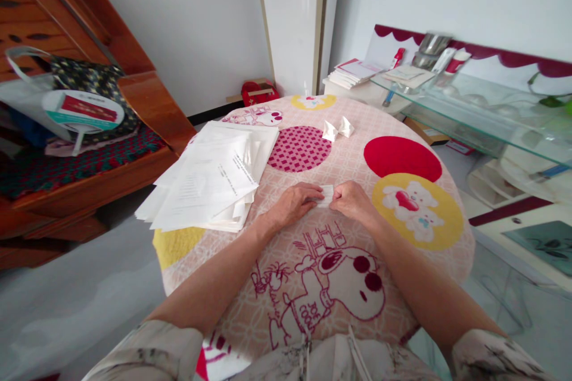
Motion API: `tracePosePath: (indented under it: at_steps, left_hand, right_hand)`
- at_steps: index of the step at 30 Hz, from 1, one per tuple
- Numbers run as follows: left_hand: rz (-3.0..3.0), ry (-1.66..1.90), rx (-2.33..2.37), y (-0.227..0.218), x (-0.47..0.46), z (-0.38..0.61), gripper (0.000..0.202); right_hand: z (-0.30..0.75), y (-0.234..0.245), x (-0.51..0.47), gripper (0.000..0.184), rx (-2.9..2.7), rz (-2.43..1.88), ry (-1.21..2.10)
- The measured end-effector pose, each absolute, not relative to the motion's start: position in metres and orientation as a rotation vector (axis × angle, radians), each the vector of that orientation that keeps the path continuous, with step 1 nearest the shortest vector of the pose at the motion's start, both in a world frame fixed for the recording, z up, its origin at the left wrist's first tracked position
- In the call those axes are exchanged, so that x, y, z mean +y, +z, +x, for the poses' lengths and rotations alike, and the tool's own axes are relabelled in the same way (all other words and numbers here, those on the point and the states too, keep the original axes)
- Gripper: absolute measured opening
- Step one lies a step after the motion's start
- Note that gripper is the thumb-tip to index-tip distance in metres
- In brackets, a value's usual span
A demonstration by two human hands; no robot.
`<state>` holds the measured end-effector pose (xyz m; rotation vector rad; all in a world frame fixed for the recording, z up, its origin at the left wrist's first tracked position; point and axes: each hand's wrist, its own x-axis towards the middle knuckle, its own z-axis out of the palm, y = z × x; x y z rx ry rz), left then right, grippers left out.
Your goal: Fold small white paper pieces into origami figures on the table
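Observation:
My left hand point(294, 202) and my right hand point(354, 199) meet at the middle of a round table point(277, 286) covered with a pink cartoon-dog cloth. Both pinch a small white folded paper point(327, 195) that lies between them on the cloth, fingers curled onto its ends. Two small folded white paper pieces point(338, 128) stand farther back on the table. A messy stack of white sheets point(214, 178) lies to the left of my left hand, hanging over the table's edge.
A wooden bench point(134, 125) at left holds a patterned bag and a round hand fan point(83, 112). At right is a glass shelf point(482, 113) with booklets, tubes and metal cups. A red object point(258, 93) sits on the floor by the wall.

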<state>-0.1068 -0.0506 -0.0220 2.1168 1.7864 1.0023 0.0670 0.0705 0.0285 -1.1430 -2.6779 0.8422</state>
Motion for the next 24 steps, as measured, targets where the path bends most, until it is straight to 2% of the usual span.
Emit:
tracePosePath:
  at_steps: [5,12,18,24]
  left_hand:
    - [2.12,1.017,1.792,-0.019,-0.051,-0.105,0.028]
    - [2.019,0.977,1.835,-0.014,-0.05,-0.102,0.033]
    - [1.867,1.019,1.919,-0.01,-0.047,-0.092,0.029]
    - [1.787,1.03,1.952,-0.008,-0.047,-0.09,0.035]
  right_hand:
    - [0.082,0.027,0.087,0.021,-2.609,-1.115,0.957]
    - [0.066,0.027,0.072,0.007,-2.315,-1.062,1.378]
    - [0.057,0.023,0.07,0.009,-2.511,-1.019,1.173]
    - [0.059,0.022,0.07,0.009,-2.519,-1.017,1.132]
